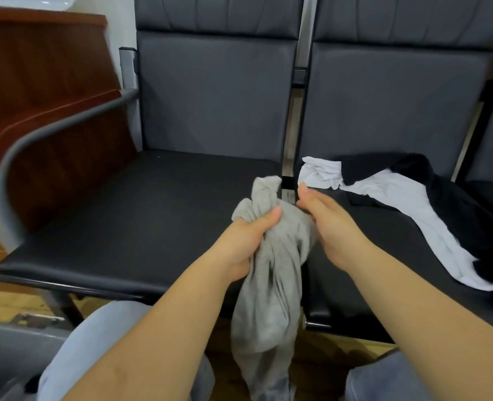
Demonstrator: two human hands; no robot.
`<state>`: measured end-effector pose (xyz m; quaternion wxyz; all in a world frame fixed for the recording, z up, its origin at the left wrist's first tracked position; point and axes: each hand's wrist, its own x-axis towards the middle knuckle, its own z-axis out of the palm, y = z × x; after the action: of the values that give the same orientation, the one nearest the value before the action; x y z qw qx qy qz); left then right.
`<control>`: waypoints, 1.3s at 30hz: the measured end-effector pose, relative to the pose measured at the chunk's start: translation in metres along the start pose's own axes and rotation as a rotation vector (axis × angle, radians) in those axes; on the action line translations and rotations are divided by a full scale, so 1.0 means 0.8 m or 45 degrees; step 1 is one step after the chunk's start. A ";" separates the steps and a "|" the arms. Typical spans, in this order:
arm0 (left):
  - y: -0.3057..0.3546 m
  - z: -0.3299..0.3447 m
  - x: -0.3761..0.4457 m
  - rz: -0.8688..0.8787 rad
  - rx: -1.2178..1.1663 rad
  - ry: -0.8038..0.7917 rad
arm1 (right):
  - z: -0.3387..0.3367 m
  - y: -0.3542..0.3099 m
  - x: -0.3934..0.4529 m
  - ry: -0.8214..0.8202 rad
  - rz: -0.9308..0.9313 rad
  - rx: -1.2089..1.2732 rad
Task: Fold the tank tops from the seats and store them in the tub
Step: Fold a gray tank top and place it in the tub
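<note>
1. the left seat (129,215) is the biggest thing i see. it is dark and flat, and i think it makes a good place to lay a top out for folding.
2. the right seat (364,227) is just beside it. it holds the tops that wait their turn.
3. the black tank top (453,204) lies spread on the right seat. it is dark on a dark seat, so i cannot tell where its edges stop.
4. the grey tank top (271,285) is bunched up and hangs down in front of the seats, between my knees. its bottom end is cut off by the edge of the view.
5. the white tank top (395,198) lies on the right seat, partly under the black one, so part of it is hidden.
6. my left hand (248,244) grips the grey top near its upper end, fingers curled round the bunch. i think this lifts it up so it can be shaken loose.
7. my right hand (332,227) touches the side of the bunch. the thumb points up, but the fingers are behind the cloth, so i cannot tell if they pinch it.
8. i cannot see the tub at all.
</note>
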<state>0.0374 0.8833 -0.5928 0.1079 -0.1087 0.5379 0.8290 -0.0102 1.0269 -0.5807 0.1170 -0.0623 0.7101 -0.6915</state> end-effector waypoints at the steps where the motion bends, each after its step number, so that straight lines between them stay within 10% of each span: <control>1: 0.006 0.000 -0.002 0.015 -0.089 0.031 | 0.005 0.003 -0.005 -0.150 0.089 0.065; 7: 0.035 -0.013 -0.010 0.137 -0.363 0.339 | 0.027 0.016 -0.023 -0.697 0.460 0.068; 16: 0.065 -0.061 -0.020 0.356 -0.816 0.897 | -0.008 0.007 -0.020 -1.151 0.375 -0.227; 23: 0.076 -0.106 -0.029 0.515 0.017 1.317 | -0.070 -0.016 -0.017 -1.108 0.371 -0.290; 27: 0.060 -0.107 -0.034 0.375 0.809 0.592 | -0.076 -0.018 -0.020 -1.039 0.334 -0.190; 32: 0.025 -0.075 -0.048 -0.527 1.189 -0.585 | -0.069 -0.015 -0.022 -1.062 0.292 -0.107; 39: 0.023 -0.053 -0.050 -0.053 1.147 -0.505 | -0.037 0.001 -0.024 -1.195 0.413 -0.173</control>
<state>0.0731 0.8346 -0.5820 0.2610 0.0981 0.8096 0.5165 0.0013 1.0602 -0.5796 0.5255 -0.2631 0.6247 -0.5142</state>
